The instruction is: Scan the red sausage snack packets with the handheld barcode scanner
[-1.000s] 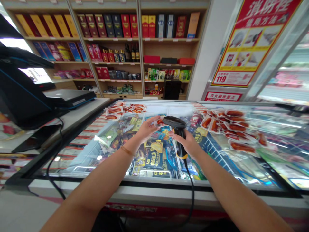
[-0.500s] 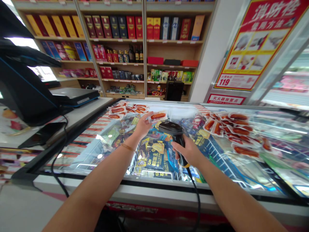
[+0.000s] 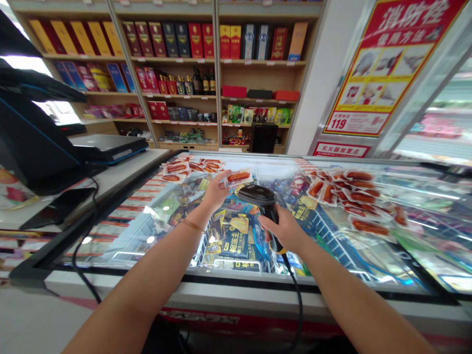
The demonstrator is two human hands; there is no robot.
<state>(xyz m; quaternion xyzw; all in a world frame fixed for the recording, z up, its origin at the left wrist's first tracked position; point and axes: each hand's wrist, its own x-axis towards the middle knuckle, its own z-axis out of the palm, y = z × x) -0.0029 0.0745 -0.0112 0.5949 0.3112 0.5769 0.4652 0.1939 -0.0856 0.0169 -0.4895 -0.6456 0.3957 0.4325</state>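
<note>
Pinched in the fingers of my left hand (image 3: 216,191) is a clear-wrapped sausage (image 3: 239,177), held over the glass top of the freezer (image 3: 121,231). My right hand (image 3: 282,227) is wrapped round the handle of a black barcode scanner (image 3: 257,195), its head pointing left, just below the sausage pack and apart from it. A black cord (image 3: 295,290) runs down from the scanner. On the glass, a small group of sausage packs (image 3: 176,169) lies at the back left. A larger pile of sausage packs (image 3: 359,194) lies to the right.
Under the glass, wire baskets (image 3: 334,241) hold colourful frozen-food bags. A counter at left carries a black scale (image 3: 110,146) and a dark cash-register terminal (image 3: 33,123). Shelves (image 3: 217,61) of boxes and bottles stand behind, with a red fire-hydrant poster (image 3: 387,73) at right.
The whole view has shifted slightly, so everything sits a little further left. Both hands keep their holds, and the sausage and scanner stay close together.
</note>
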